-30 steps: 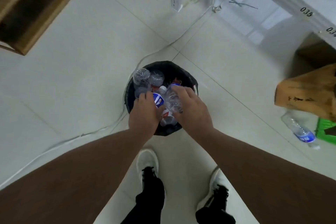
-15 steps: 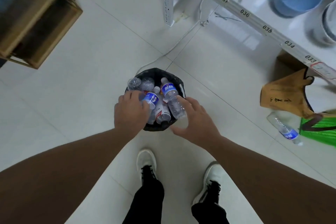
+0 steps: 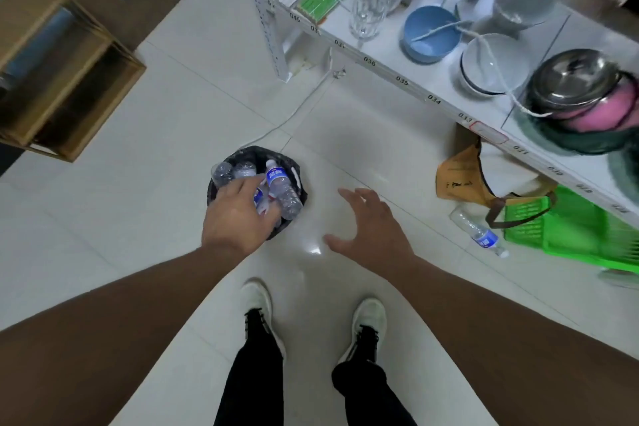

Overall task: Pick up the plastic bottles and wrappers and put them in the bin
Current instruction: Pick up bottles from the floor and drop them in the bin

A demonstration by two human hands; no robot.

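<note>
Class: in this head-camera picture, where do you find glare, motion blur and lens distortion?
Head view: glare is a bright patch on the glossy white floor tiles; blur smears the steel pot lid at right; wide-angle distortion bends the white numbered shelf edge; the black bin stays fairly sharp.

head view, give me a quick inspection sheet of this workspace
surface: pale tiled floor.
job's things: black-lined bin heaped with plastic bottles; one loose bottle lies on the floor by the green basket; wrappers: nothing seen.
clutter: tan bag under the shelf.
grippers: left hand over the bin, grip unclear; right hand open, empty.
cables: white cable across the floor.
surroundings: white shelf with bowls, glass, pot; wooden rack.
</note>
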